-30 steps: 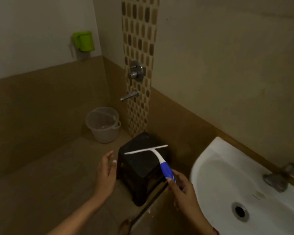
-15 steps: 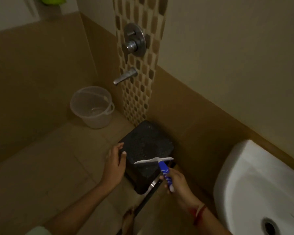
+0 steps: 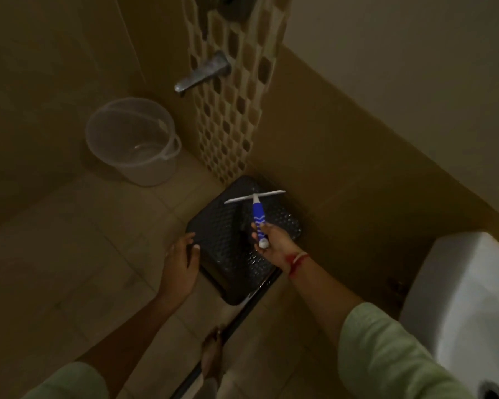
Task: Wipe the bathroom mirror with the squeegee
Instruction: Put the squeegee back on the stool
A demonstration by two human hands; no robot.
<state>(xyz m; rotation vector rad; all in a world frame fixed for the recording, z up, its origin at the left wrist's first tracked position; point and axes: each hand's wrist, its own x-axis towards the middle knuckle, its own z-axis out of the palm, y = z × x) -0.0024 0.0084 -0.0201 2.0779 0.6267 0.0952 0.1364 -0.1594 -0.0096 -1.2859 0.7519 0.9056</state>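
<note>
My right hand (image 3: 274, 243) is shut on the lower end of the blue-and-white handle of the squeegee (image 3: 257, 210). Its white blade lies crosswise just above the top of a black plastic stool (image 3: 228, 254). Whether the blade touches the stool I cannot tell. My left hand (image 3: 182, 263) has its fingers apart and rests at the stool's left edge, holding nothing. No mirror is in view.
A clear plastic bucket (image 3: 133, 142) stands on the tiled floor to the left of a metal wall tap (image 3: 202, 73). A white washbasin (image 3: 467, 309) juts out at the right. A dark rod (image 3: 236, 318) runs along the floor by my foot (image 3: 212, 352).
The view has tilted further down toward the floor. My right hand has carried the squeegee lower and over the stool's top, and my left hand has come to the stool's left edge.
</note>
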